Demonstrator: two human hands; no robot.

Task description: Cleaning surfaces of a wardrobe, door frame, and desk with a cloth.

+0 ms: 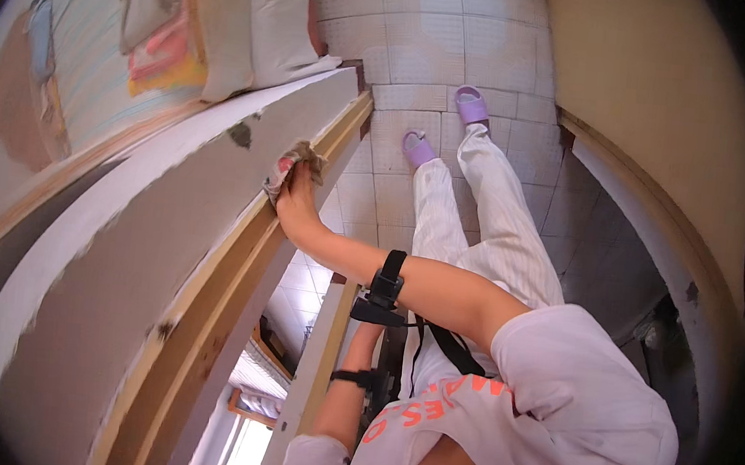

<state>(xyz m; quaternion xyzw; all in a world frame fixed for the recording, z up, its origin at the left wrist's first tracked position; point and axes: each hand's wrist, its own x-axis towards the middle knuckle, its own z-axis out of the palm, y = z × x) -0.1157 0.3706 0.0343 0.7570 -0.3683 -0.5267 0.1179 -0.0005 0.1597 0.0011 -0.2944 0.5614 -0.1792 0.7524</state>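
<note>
My right arm reaches across to the left, and my right hand (296, 204) presses a crumpled, damp-looking cloth (283, 170) against the yellowish wooden door frame (205, 324). The fingers lie bent over the cloth, which is greyish with a pink patch and bunches past the fingertips onto the frame's edge. Beside it runs a grey and white wall (111, 256) with ragged paint edges and a dark spot. My left forearm (351, 390) hangs lower down, with a black strap on it; the left hand is hidden behind my right forearm and its black strapped device (384, 293).
Pale floor tiles (415, 43) lie under my purple slippers (472, 105). A bed with bedding (232, 14) stands beyond the wall at upper left. A tan panel (658, 78) and curved frame edge rise at right. Another door frame (330, 342) and a bright window (248, 451) show below.
</note>
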